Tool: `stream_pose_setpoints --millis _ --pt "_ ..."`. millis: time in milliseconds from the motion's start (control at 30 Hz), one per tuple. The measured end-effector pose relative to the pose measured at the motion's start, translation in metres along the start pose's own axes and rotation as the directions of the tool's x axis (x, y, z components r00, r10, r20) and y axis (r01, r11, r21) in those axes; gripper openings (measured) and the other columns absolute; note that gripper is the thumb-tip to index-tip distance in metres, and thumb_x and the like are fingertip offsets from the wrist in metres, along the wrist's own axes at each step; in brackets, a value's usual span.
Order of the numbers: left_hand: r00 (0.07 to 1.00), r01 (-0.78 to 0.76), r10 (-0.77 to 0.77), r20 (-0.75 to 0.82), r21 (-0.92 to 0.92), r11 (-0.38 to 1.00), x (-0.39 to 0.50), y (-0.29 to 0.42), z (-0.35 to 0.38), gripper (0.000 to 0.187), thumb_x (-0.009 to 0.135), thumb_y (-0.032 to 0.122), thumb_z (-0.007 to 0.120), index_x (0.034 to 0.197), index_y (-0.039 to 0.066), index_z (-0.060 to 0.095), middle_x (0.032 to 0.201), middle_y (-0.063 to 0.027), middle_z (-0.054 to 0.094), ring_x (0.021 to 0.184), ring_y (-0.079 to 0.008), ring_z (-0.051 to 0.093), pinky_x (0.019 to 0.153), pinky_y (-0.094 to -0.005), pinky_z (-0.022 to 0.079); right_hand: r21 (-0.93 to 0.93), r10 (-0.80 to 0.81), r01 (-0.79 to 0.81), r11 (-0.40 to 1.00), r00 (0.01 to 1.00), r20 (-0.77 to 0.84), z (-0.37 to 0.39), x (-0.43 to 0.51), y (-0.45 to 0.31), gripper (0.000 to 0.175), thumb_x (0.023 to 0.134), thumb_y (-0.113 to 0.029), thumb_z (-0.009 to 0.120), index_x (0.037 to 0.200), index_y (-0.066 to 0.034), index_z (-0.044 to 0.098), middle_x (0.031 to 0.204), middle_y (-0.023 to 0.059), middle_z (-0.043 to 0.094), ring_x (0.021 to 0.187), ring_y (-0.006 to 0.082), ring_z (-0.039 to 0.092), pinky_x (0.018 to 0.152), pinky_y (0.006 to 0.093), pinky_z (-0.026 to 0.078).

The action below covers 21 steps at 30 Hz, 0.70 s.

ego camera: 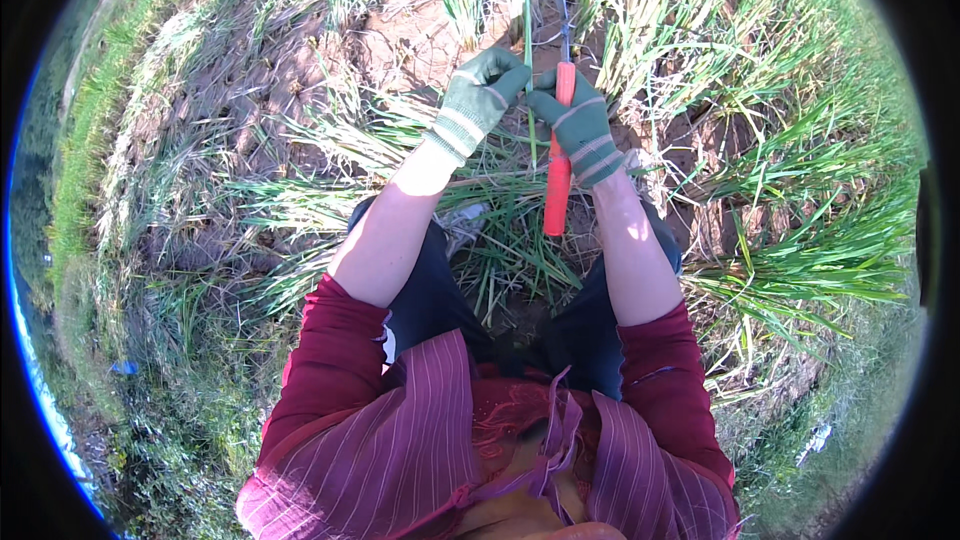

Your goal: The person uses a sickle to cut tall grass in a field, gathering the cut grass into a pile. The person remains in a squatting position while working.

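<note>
My left hand [480, 99], in a green knit glove with pale bands, pinches a thin bundle of long green leaf blades [528, 30] that runs up and away from me. A matching glove covers my right hand [583, 124], which is wrapped around the red handle [556, 191] of a sickle. The sickle's curved metal blade [559, 4] points away from me, just right of the leaf blades. My right thumb and fingertips sit close against the leaf blades; whether they also pinch them is not clear.
Cut green stalks [517, 251] lie between my legs, beside a pale shoe [466, 225]. Another sheaf of cut stalks [806, 266] rests at the right. Rice-like plants [667, 30] stand ahead to the right. Cracked brown soil [401, 26] with stubble shows ahead to the left.
</note>
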<state>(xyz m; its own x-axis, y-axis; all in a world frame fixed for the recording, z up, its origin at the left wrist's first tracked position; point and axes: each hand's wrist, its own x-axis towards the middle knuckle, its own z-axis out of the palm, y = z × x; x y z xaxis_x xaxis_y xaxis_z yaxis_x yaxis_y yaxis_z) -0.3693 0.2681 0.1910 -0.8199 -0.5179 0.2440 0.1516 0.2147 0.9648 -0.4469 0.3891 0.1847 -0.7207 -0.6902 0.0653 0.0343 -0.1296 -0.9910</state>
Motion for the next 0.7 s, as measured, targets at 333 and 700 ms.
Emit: stream_pose_setpoints --millis 333,700 --pt "0.986 0.123 -0.138 0.094 0.143 0.982 0.005 -0.014 0.009 0.012 0.079 0.018 0.056 0.08 0.006 0.056 0.061 0.0017 0.05 0.051 -0.0049 0.044 0.047 -0.0178 0.037 0.104 -0.014 0.056 0.993 0.931 -0.366 -0.018 0.015 0.017 0.015 0.074 -0.013 0.054 0.082 -0.0049 0.044 0.064 0.0062 0.052 0.05 0.0143 0.051 0.044 0.0271 0.042" --pt "0.964 0.05 -0.106 0.245 0.224 0.973 0.007 -0.043 0.019 0.013 0.077 0.018 0.058 0.08 0.006 0.056 0.061 0.0017 0.049 0.05 -0.0051 0.043 0.045 -0.0188 0.036 -0.071 0.124 -0.209 0.975 0.786 -0.606 -0.16 -0.234 0.005 0.011 0.081 -0.007 0.046 0.09 -0.004 0.042 0.063 0.0026 0.049 0.043 0.0079 0.045 0.039 0.0212 0.04"
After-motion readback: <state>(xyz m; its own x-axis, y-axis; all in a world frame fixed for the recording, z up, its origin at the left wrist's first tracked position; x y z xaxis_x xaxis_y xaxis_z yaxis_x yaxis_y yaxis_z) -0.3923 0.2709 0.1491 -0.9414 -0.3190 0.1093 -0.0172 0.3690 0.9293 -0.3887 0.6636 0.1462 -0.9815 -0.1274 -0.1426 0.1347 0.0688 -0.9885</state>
